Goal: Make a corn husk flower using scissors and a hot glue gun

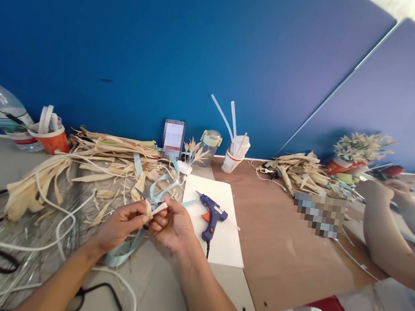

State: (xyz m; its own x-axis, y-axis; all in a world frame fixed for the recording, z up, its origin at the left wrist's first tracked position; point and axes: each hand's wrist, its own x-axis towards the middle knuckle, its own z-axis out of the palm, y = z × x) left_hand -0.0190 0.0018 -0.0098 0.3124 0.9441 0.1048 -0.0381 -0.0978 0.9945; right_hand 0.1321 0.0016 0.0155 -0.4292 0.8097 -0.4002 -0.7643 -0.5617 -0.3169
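Holding pale strip (159, 208) btwn L hand (125, 220) & R hand (175, 227), both grips pinched narrow.

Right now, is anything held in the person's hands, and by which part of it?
A small pale strip: the fingers of the left hand pinch its lower end; whether the right hand also grips it is unclear.
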